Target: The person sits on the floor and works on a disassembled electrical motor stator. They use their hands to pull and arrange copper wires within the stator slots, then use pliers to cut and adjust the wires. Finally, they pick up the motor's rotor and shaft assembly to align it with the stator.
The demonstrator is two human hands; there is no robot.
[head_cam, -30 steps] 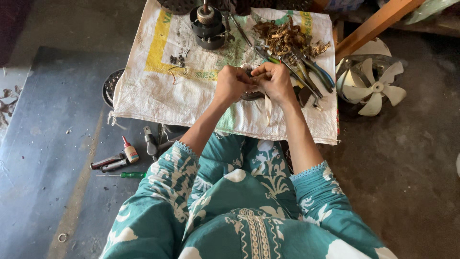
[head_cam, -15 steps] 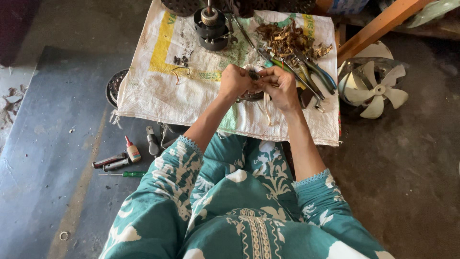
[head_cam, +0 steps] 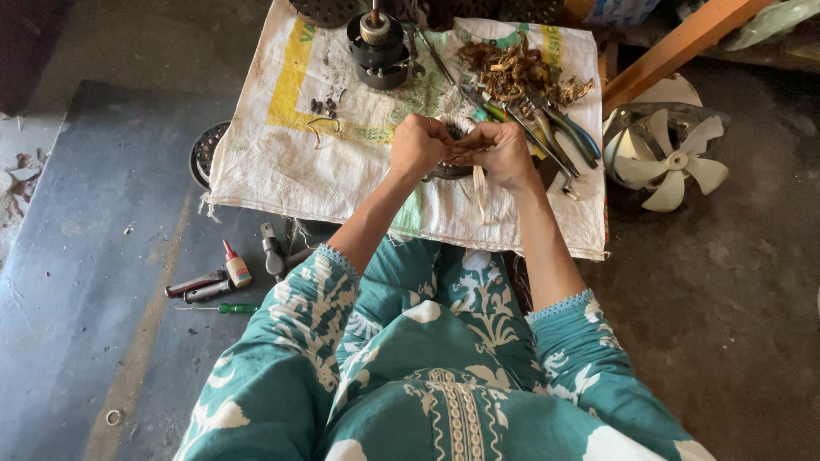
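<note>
Both hands meet over the middle of a white woven sack (head_cam: 282, 171) spread out on the floor as a work mat. The left hand (head_cam: 418, 145) is curled into a loose fist, fingers pressed together around the near edge of a dark round motor part (head_cam: 450, 170) that lies on the sack right under the hands. The right hand (head_cam: 504, 154) touches the left, its fingers bunched and pinching something small at the part's top (too small to tell what it is). A pale strip (head_cam: 480, 192) hangs down from under the right hand across the sack.

Most of the round part is hidden by the hands; only its lower rim shows between the wrists.

Further up the sack stands a black motor piece with a shaft (head_cam: 378, 44), upright. To its right lies a heap of brownish wire scraps (head_cam: 517, 70), and just beside that a pair of pliers (head_cam: 564, 128) and other hand tools, lying slantwise, near the right hand but apart from it. A few small dark bits (head_cam: 323, 107) sit on the yellow stripe of the sack.

On the floor to the right rests a white fan blade (head_cam: 670, 162) in a metal housing. On the dark mat (head_cam: 94, 222) to the left lie a small glue bottle (head_cam: 237, 266), a green screwdriver (head_cam: 224, 308) and a hammer (head_cam: 273, 253), well apart from the hands.
</note>
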